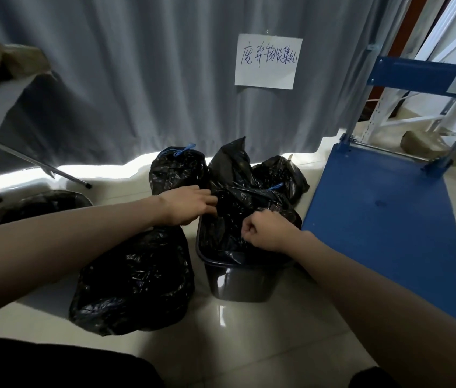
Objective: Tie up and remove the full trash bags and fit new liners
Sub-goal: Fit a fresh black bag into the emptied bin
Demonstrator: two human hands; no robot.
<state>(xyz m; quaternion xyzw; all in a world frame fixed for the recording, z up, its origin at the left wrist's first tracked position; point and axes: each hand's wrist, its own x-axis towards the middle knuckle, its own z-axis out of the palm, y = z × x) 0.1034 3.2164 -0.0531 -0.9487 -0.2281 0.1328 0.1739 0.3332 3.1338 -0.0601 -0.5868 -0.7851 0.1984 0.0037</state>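
Glossy pale tile floor (249, 331): dark bin (238, 284), tied black bags (134, 278), blue cart (383, 219) resting directly on it.

Bare forearms, no sleeves in view; dark clothing (53, 362) at the bottom edge.

Both bare forearms reach forward; left hand (186, 205) lies with fingers extended, right hand (266, 231) is curled tight, pinching.

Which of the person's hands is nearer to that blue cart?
Right. The right hand grips the black liner in the bin, beside the blue cart. The left hand is on the liner's far side from the cart.
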